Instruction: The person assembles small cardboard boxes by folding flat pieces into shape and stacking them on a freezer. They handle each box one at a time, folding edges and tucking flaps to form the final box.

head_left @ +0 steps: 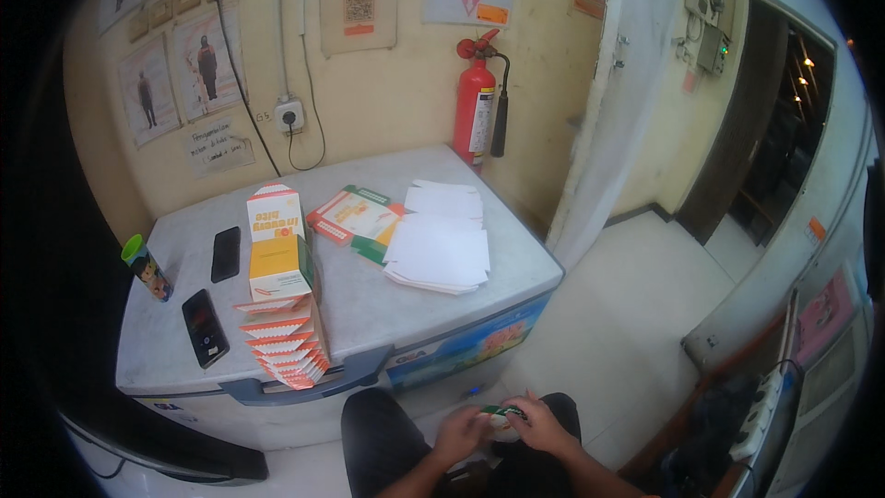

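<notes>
Low in front of me, over my lap, my left hand (461, 433) and my right hand (542, 426) grip a small cardboard carton (503, 412) between them. Its green edge and a pale part show between the fingers; the rest is covered by my hands. Beyond them, a row of nested, part-folded cartons (284, 343) with orange-and-white edges stands on a chest freezer (364, 309). Behind that row is a yellow-and-white carton (277, 267). Flat printed carton blanks (355, 214) lie to its right, next to a stack of blanks with white sides up (438, 244).
Two black phones (226, 254) (205, 327) and a colourful cup with a green rim (146, 267) are on the freezer's left side. A red fire extinguisher (476, 101) hangs behind it. A doorway (770, 129) stands at the far right, and a power strip (758, 415) at the near right.
</notes>
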